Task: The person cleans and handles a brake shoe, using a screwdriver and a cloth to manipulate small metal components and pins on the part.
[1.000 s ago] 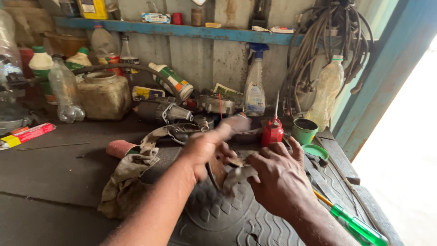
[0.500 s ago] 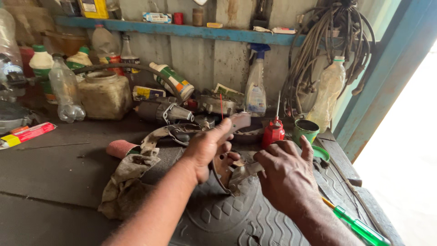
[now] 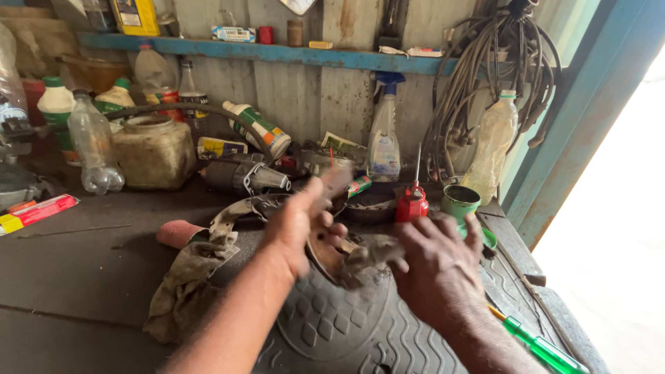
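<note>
Gripping a rusty metal part [image 3: 346, 255] at frame centre, the left hand [image 3: 299, 223] and right hand [image 3: 438, 266] had fingers clamped on it, above a black rubber mat [image 3: 332, 325] on the desk [image 3: 83, 263].

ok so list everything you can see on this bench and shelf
metal part: 1, rusty brown-grey, held between both hands over the mat
rubber mat: 1, black, patterned, bench front
rag: 1, dirty beige, left of the mat
oil can: 1, red, behind the hands
cup: 1, green, right of the oil can
spray bottle: 1, clear with blue head, against the wall
screwdriver: 1, green handle, bench right edge
jar: 1, grimy, yellowish, back left
plastic bottle: 1, clear, left of the jar
cables: bundle, grey, hung on the wall
shelf: 1, blue, on the wall
left hand: on the part, blurred
right hand: on the part
</note>
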